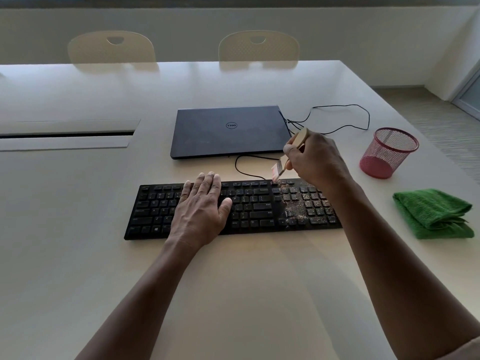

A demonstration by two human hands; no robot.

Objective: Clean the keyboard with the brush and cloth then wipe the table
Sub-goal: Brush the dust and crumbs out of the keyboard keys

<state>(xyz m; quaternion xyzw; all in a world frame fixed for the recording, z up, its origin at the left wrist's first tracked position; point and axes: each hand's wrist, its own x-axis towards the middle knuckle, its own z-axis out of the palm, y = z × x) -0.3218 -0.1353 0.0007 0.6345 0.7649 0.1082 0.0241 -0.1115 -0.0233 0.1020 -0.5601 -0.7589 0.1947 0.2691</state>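
A black keyboard (254, 206) lies on the white table (78, 255) in front of me. Brownish grit covers its right part, around the number pad. My left hand (201, 209) lies flat on the middle keys with straight fingers. Above the keyboard's far right edge, my right hand (315, 158) grips a small wooden-handled brush (279, 170). The brush bristles point down at the top row of keys. A folded green cloth (433, 213) rests on the table to the right of the keyboard.
A shut dark laptop (228, 131) sits behind the keyboard, with a thin black cable (337, 118) looping to its right. A red mesh cup (388, 152) stands at the right. Two pale chairs (259, 46) stand behind the far edge. A cable slot (67, 134) is at the left.
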